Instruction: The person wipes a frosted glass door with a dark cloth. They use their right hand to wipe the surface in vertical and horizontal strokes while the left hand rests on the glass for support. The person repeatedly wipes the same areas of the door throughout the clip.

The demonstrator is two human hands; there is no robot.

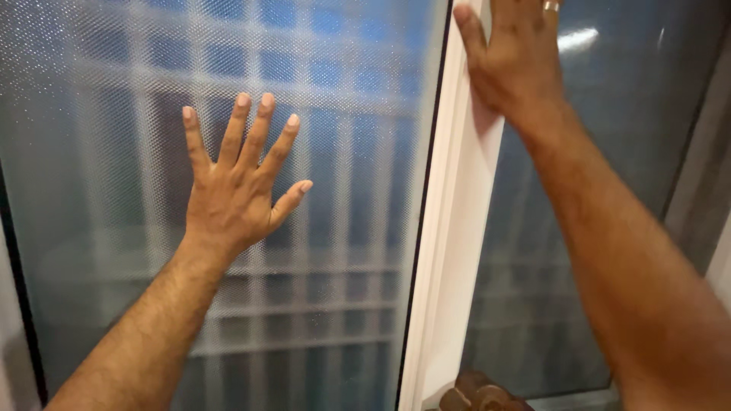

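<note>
We see two bare hands on window. Left hand (236, 194) flat, five fingers spread wide, palm pressed on dimpled frosted glass pane (114, 152) with pale grid bars blurred behind. Right hand (518, 57) open, higher up, against smooth bluish glass pane (640, 122), thumb beside white plastic window frame (449, 251); gold ring (551, 5) on one finger. Brown rounded object (480, 392) at frame base, unclear.

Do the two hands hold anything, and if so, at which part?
Nothing is gripped. The left hand lies flat, fingers spread, on the textured glass pane. The right hand presses open against the other pane beside the white frame.
</note>
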